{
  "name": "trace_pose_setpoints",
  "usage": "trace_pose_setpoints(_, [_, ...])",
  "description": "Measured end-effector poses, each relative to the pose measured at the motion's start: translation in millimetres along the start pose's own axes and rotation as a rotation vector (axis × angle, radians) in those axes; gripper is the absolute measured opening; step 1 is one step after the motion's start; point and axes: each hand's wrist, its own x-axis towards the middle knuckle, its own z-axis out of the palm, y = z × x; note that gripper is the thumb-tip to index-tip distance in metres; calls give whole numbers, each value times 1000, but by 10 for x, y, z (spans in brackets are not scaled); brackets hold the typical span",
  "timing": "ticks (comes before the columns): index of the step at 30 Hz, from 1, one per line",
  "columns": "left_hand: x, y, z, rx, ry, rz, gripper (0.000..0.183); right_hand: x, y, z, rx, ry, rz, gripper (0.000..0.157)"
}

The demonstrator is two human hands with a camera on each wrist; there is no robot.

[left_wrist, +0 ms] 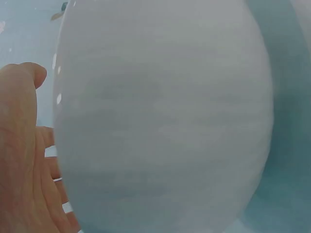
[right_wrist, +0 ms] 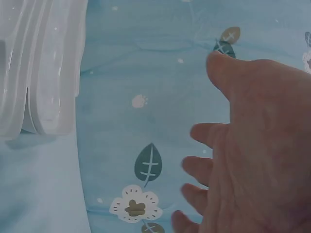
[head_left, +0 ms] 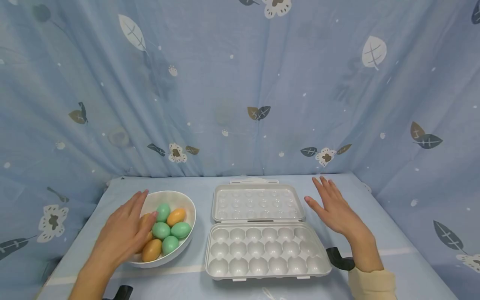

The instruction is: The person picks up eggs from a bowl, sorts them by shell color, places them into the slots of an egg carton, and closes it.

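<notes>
On the left of the table stands a white bowl with several green eggs and orange eggs. My left hand is over the bowl's left side, fingers straight, hiding part of the rim and some eggs. The bowl's smooth outer wall fills most of the left wrist view. A white egg carton lies unfolded in the middle, its rows of cups bare and its lid laid back. Right of the carton, my right hand is held with fingers extended and nothing in it.
A pale blue cloth covers the table. Behind and at both sides hangs a blue curtain with leaf and flower prints. Dark wrist mounts sit below the hands.
</notes>
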Motion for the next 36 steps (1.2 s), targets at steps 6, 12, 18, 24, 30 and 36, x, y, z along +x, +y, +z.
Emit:
trace_pose_setpoints(6, [-10,106,83,-29,-36,14,70,-44,17,8,78,-82,-12,82])
trace_pose_setpoints(12, [-34,221,159,-44,-37,68,64,-130,64,77,111,-122,-38,82])
trace_pose_setpoints(18, [-38,313,252,-91,-38,103,58,-213,37,245,114,-143,-50,81])
trace_pose_setpoints(24, [-41,358,298,-119,-104,112,58,-365,28,401,129,-163,-77,78])
trace_pose_setpoints(30, [-38,356,314,-122,-144,112,58,-617,63,560,143,-169,-76,77])
trace_pose_setpoints(36, [-11,391,336,-101,-154,133,54,-795,120,730,190,-127,-124,79])
